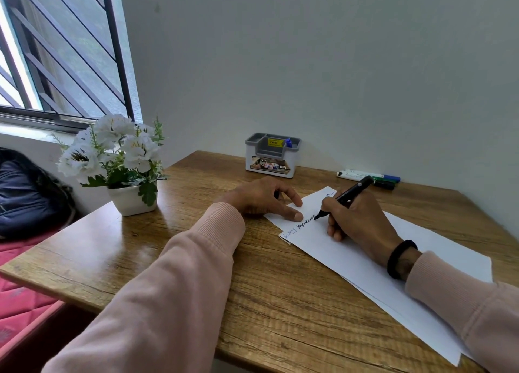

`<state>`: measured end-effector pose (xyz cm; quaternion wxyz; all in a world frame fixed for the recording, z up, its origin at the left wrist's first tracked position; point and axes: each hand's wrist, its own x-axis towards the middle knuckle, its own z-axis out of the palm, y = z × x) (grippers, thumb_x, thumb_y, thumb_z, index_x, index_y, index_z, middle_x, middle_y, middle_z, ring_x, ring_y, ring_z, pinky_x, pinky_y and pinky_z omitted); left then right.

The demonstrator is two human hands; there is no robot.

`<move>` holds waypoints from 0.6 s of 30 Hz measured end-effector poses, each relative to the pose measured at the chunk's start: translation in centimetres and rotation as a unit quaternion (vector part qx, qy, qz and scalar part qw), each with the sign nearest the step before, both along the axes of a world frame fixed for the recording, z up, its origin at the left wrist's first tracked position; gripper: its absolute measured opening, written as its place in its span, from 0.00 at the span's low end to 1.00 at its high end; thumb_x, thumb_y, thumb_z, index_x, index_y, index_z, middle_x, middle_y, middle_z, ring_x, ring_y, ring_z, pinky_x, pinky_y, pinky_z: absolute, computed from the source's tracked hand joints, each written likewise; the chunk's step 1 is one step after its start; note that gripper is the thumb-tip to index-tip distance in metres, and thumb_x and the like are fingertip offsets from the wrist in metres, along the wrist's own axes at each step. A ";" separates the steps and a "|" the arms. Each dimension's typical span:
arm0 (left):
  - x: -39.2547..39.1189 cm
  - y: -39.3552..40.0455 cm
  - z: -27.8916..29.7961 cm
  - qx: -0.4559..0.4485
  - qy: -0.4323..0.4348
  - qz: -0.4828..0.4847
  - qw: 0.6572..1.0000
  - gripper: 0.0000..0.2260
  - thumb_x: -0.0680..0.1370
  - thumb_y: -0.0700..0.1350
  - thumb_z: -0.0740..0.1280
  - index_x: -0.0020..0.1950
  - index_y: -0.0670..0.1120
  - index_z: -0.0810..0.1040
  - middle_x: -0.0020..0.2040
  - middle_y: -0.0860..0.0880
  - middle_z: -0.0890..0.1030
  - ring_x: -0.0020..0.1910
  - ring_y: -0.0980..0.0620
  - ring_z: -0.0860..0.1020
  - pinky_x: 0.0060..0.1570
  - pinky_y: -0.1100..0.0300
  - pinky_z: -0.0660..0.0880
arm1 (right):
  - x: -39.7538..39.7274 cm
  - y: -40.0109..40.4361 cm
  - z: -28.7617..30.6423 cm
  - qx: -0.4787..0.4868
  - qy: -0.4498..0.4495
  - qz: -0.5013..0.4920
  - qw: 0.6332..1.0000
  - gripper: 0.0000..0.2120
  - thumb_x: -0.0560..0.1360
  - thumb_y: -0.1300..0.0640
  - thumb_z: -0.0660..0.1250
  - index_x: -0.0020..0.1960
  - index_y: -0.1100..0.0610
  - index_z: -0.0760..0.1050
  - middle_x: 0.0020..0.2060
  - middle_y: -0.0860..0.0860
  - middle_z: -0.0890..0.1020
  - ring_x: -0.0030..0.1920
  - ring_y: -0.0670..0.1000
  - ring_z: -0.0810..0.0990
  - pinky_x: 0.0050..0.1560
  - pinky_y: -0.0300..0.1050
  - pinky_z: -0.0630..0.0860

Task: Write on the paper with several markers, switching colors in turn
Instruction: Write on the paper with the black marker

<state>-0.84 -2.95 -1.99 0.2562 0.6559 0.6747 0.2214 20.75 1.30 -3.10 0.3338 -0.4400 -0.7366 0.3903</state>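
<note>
The right hand (pixel 354 221) is gripping a black marker (pixel 346 197), fingers curled round the barrel, tip angled down and touching the paper (pixel 351 254) at the end of a line of black handwriting. A short word in blue is sitting just left of the black writing, near the sheet's left edge. The paper is lying diagonally across the right part of the wooden table (pixel 174 260), with a second sheet's edge showing underneath it. The left hand (pixel 264 198) is resting on the table with fingers relaxed and spread, thumb and index fingertip pressing on the paper's upper left corner; something small and dark is showing between its fingers, but what it is cannot be told. A black band is circling the right wrist, and both arms are wearing pale pink sleeves. Three more markers (pixel 369 177) are lying side by side near the wall, beyond the right hand, blue and green ends pointing right. A grey and white organizer (pixel 271 159) is standing at the table's far edge, holding a blue-capped item. A white pot of white flowers (pixel 120 159) is standing on the left side of the table, below the barred window.
</note>
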 end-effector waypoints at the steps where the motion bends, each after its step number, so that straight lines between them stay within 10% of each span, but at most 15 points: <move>1: 0.1 0.0 0.1 -0.001 0.001 0.000 1.000 0.18 0.75 0.54 0.75 0.64 0.55 0.80 0.47 0.58 0.73 0.43 0.58 0.70 0.40 0.62 0.67 | 0.0 0.0 0.0 0.002 0.003 -0.006 1.000 0.11 0.79 0.57 0.70 0.42 0.63 0.82 0.28 0.55 0.86 0.25 0.51 0.82 0.30 0.43 0.78; 6: 0.2 0.1 0.2 0.000 -0.007 0.005 1.000 0.18 0.74 0.54 0.75 0.64 0.54 0.81 0.47 0.57 0.74 0.42 0.57 0.70 0.39 0.62 0.67 | 0.1 0.4 -0.1 -0.012 0.024 -0.014 1.000 0.12 0.79 0.56 0.69 0.43 0.65 0.83 0.29 0.56 0.87 0.26 0.51 0.83 0.31 0.42 0.79; 11: 0.3 -0.2 0.2 0.050 -0.110 0.062 0.991 0.14 0.76 0.56 0.73 0.58 0.52 0.82 0.53 0.53 0.79 0.52 0.53 0.76 0.50 0.58 0.75 | 0.8 0.8 0.3 -0.065 0.243 -0.019 0.968 0.04 0.80 0.61 0.69 0.49 0.61 0.81 0.32 0.58 0.83 0.31 0.56 0.83 0.32 0.48 0.79; 18: 0.5 0.8 0.2 0.081 -0.536 0.127 0.831 0.10 0.82 0.44 0.59 0.60 0.45 0.75 0.39 0.48 0.78 0.34 0.54 0.72 0.33 0.60 0.65 | 1.1 0.0 -0.4 0.057 0.217 0.084 0.971 0.13 0.85 0.52 0.62 0.61 0.50 0.84 0.48 0.53 0.88 0.47 0.55 0.86 0.37 0.49 0.83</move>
